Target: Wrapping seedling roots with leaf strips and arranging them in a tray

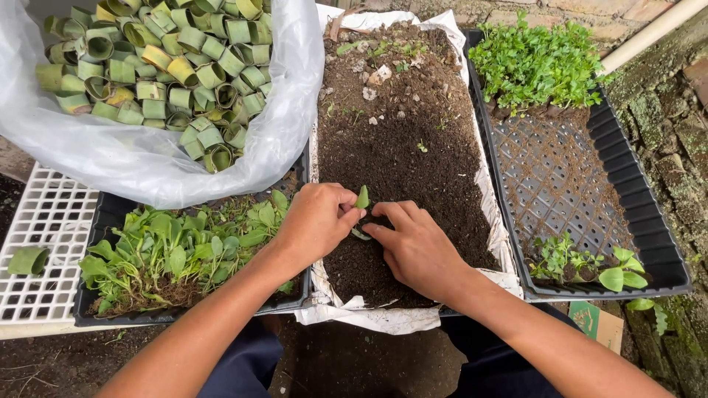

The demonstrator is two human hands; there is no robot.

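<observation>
A: Mossy stone and brick are seen at the right edge, bare dirt below; three trays are laid side by side. Middle tray (487, 199) is lined with white plastic and filled with dark soil (402, 158).

B: Hands?

A: Both are placed over the near part of the soil. Left hand (316, 221) is closed, fingers curled in, a small green seedling (362, 197) pinched at its fingertips, one leaf shown upright above them. Right hand (417, 247) is narrowed, fingertips brought to the seedling's lower end, just at the soil. Roots are hidden, cannot be told.

B: Handling?

A: Seedling is judged very light, soft, easily bruised or snapped. Best held low on the stem, lightly, not by the leaf blade. Soil is judged loose and crumbly.

B: Surroundings?

A: Black tray (110, 214) at left is packed with pulled leafy seedlings (177, 254), roots tangled. Above it, a clear plastic bag (287, 110) is stuffed with rolled leaf cups (169, 66), green to yellowish. One loose leaf cup (28, 259) is laid on a white grid rack (44, 221) far left. Black mesh tray (560, 184) at right is mostly bare, a dense clump of small plants (538, 63) kept at its far end, a few plantlets (582, 264) at the near corner. A cardboard box corner (597, 324) is seen below it. Dark trousers are visible at the bottom.
</observation>
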